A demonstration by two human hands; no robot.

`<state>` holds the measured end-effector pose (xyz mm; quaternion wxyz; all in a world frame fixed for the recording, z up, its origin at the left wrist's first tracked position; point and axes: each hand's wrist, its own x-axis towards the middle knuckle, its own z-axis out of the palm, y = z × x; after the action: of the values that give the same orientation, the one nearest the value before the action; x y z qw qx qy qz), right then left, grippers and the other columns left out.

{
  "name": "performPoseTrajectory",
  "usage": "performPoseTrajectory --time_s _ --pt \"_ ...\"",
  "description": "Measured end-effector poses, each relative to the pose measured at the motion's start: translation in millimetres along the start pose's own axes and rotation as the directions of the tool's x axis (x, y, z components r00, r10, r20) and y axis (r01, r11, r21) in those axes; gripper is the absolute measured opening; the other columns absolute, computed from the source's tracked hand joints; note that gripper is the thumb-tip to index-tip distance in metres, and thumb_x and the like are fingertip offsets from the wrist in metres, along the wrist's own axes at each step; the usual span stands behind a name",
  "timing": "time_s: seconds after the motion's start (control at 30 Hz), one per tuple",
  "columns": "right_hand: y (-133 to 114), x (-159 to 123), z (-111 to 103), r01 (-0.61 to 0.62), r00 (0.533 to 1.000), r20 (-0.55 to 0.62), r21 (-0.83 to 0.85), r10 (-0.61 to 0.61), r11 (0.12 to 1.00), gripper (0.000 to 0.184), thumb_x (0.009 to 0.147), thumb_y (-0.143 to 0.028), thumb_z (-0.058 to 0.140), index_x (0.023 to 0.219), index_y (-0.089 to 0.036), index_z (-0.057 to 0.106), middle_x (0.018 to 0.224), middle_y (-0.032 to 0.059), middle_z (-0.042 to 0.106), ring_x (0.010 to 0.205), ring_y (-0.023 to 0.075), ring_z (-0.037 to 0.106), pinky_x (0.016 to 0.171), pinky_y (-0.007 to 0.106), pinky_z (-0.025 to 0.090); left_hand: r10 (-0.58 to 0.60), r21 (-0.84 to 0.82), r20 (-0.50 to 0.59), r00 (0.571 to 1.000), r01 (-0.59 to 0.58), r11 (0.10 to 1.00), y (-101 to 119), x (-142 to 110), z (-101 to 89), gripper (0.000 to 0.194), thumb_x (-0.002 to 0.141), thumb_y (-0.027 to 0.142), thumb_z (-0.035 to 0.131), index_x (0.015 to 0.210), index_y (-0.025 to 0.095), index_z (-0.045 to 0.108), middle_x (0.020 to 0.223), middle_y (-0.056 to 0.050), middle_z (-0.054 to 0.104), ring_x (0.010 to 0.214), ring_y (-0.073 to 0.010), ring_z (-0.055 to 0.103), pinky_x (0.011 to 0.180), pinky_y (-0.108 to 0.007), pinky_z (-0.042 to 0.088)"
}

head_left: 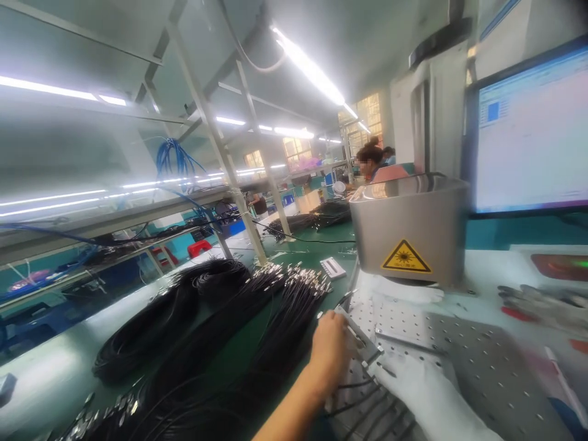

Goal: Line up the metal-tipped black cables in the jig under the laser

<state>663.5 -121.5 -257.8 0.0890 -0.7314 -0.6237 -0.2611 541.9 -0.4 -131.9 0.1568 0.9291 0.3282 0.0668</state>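
My bare left hand [329,349] is closed around the far left end of a narrow metal fixture [362,340]. My right hand [404,375], in a white glove, grips the near right end of the same fixture; its fingertips are blurred. Several black cables [367,401] run out below the fixture, between my two hands. Under the hands lies a perforated metal plate [487,367]. Left of my left hand are big bundles of black cables [220,331] with shiny metal connectors [298,278] at their ends.
A laser machine's metal housing [408,226] with a yellow warning triangle stands over the plate. A monitor [533,135] is at the right. A small white slotted block [332,267] lies beyond my left hand. Grey gloves [546,300] lie at right. Another person [372,160] sits farther back.
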Motion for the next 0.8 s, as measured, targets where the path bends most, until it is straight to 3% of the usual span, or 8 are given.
performPoseTrajectory --time_s 0.07,0.23,0.37,0.47,0.57,0.7,0.77,0.8 --pt "0.7 0.4 0.0 0.015 1.0 0.024 0.008 -0.015 1.0 0.036 0.081 -0.006 0.056 0.099 -0.034 0.068 0.087 -0.0048 0.067 0.07 0.0158 0.061 0.05 0.024 0.034 0.001 0.068 -0.05 0.999 0.002 0.998 -1.4 10.5 -8.6 0.039 0.088 0.008 0.034 0.117 0.009 0.061 0.123 -0.015 0.061 0.116 -0.0256 0.054 0.099 -0.034 0.042" --pt "0.7 3.6 -4.7 -0.037 0.99 0.139 0.062 0.028 0.997 0.037 0.084 -0.009 0.06 0.106 -0.038 0.07 0.094 -0.0037 0.069 0.078 0.0214 0.065 0.052 0.028 0.039 0.006 0.181 -0.019 1.0 -0.002 0.984 -4.2 28.8 -6.8 0.039 0.084 0.002 0.034 0.112 0.006 0.061 0.116 -0.018 0.064 0.11 -0.0286 0.057 0.096 -0.038 0.043" --pt "-0.4 9.4 -15.0 -0.194 0.958 0.242 0.158 0.153 0.968 0.026 0.087 -0.018 0.064 0.102 -0.037 0.072 0.096 -0.0029 0.069 0.083 0.0216 0.065 0.057 0.027 0.043 0.008 0.188 -0.044 0.999 0.0 0.982 -3.1 34.5 -5.7 0.037 0.084 0.003 0.035 0.11 0.006 0.061 0.115 -0.018 0.065 0.111 -0.0282 0.057 0.098 -0.038 0.043" --pt "-2.8 18.3 -22.5 -0.371 0.901 0.32 0.216 0.294 0.903 0.015 0.092 -0.028 0.06 0.093 -0.034 0.074 0.088 -0.0011 0.07 0.078 0.0214 0.066 0.059 0.028 0.044 0.037 0.16 -0.073 0.997 -0.025 0.987 1.3 33.7 -12.7 0.035 0.086 0.006 0.038 0.112 0.008 0.061 0.115 -0.017 0.064 0.113 -0.0267 0.056 0.101 -0.037 0.041" --pt "-3.6 22.5 -26.4 -0.48 0.851 0.372 0.267 0.37 0.835 0.018 0.092 -0.037 0.058 0.092 -0.031 0.075 0.084 0.001 0.07 0.078 0.0232 0.067 0.063 0.03 0.047 0.079 0.13 -0.129 0.988 -0.062 0.99 13.4 24.1 -23.1 0.039 0.088 0.005 0.034 0.117 0.009 0.059 0.12 -0.015 0.063 0.117 -0.0239 0.053 0.103 -0.035 0.04" --pt "16.4 -5.1 -30.3 -0.486 0.865 0.312 0.333 0.392 0.808 0.035 0.093 -0.029 0.044 0.113 -0.029 0.072 0.106 0.0042 0.069 0.099 0.0244 0.064 0.079 0.033 0.051 0.164 0.026 -0.149 0.975 -0.162 0.986 40.4 -8.7 -35.5 0.038 0.088 0.007 0.039 0.121 0.01 0.057 0.118 -0.013 0.064 0.114 -0.0229 0.055 0.103 -0.035 0.042" --pt "34.6 -32.8 -35.2 -0.468 0.883 0.178 0.414 0.435 0.78 0.051 0.089 -0.017 0.031 0.127 -0.027 0.065 0.128 0.0038 0.06 0.117 0.0216 0.056 0.094 0.034 0.048 0.204 -0.113 -0.07 0.977 -0.211 0.971 53.1 -31.0 -40.7 0.037 0.088 0.011 0.044 0.124 0.012 0.056 0.119 -0.011 0.065 0.113 -0.0215 0.057 0.105 -0.035 0.042" --pt "42.5 -47.2 -38.6 -0.474 0.869 0.101 0.451 0.485 0.756 0.056 0.087 -0.015 0.028 0.13 -0.026 0.063 0.131 0.0037 0.058 0.119 0.0207 0.055 0.097 0.034 0.047 0.226 -0.176 -0.02 0.974 -0.226 0.958 57.6 -42.0 -43.1 0.037 0.089 0.013 0.047 0.125 0.013 0.056 0.121 -0.01 0.065 0.114 -0.0205 0.057 0.106 -0.034 0.042"
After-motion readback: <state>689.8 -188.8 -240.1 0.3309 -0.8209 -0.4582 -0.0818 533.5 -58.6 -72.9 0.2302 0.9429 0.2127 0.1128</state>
